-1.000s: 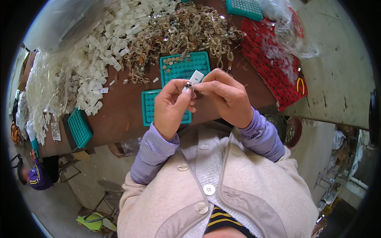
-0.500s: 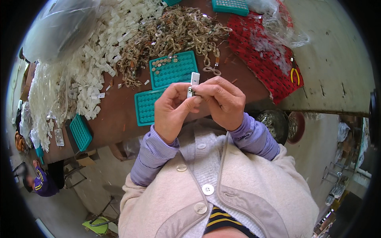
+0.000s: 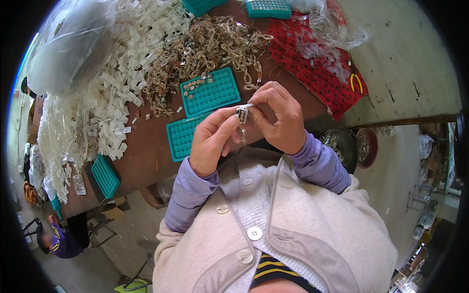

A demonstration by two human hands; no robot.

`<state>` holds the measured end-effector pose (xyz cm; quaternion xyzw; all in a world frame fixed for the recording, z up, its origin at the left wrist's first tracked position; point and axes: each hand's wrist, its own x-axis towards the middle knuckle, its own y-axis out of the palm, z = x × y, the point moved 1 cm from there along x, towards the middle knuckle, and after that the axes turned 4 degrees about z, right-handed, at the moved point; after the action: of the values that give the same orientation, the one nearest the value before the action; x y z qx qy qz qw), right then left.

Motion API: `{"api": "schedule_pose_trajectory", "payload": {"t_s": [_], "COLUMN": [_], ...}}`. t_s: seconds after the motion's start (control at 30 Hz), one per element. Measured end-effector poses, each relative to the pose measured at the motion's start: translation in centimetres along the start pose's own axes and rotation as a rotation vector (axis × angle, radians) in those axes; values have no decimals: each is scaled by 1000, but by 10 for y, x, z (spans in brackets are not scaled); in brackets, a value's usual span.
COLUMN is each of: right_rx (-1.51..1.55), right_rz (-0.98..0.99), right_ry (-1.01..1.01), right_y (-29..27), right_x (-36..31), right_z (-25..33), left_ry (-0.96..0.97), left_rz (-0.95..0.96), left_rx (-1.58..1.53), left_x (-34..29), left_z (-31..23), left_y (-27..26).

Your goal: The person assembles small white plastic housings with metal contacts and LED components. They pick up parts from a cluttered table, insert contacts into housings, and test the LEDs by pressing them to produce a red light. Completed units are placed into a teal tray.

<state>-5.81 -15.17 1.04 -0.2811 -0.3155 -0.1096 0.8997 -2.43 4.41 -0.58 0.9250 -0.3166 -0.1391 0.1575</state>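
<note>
Between my hands is a small white plastic case (image 3: 242, 115) with dark and metallic parts showing inside it. My left hand (image 3: 210, 141) pinches its body between thumb and fingers. The fingertips of my right hand (image 3: 281, 117) are closed on the thin white flap at its upper edge. A short pale piece hangs below the case, beside my left fingers. Just beyond my hands lies a teal pocketed tray (image 3: 222, 94) with several round metal discs (image 3: 191, 86) at its left end. A second teal tray (image 3: 179, 141) sits nearer, partly covered by my left hand.
White plastic casings (image 3: 124, 73) are heaped at the left, next to a pile of coiled clear wires (image 3: 195, 53). Red cloth (image 3: 312, 63) carries yellow-handled pliers (image 3: 356, 83) at the right. Another teal tray (image 3: 105, 177) stands at the table's left edge. A person (image 3: 66, 239) sits at far left.
The white case has tipped over, so its flap no longer stands upright and its inside shows more. My right hand has shifted its pinch to the flap. The whole view has turned slightly.
</note>
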Motion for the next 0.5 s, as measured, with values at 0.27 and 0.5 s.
{"api": "schedule_pose_trajectory", "payload": {"t_s": [0.27,0.5], "right_rx": [154,-75], "right_rz": [-69,-66], "right_ry": [5,-90], "right_y": [-11,-53], "right_x": [-17,-38], "right_z": [-2,-33], "left_ry": [42,-252], "left_rz": [-91,60], "left_rx": [26,-184], "left_x": [13,52], "left_z": [6,27], "left_y": [26,59]}}
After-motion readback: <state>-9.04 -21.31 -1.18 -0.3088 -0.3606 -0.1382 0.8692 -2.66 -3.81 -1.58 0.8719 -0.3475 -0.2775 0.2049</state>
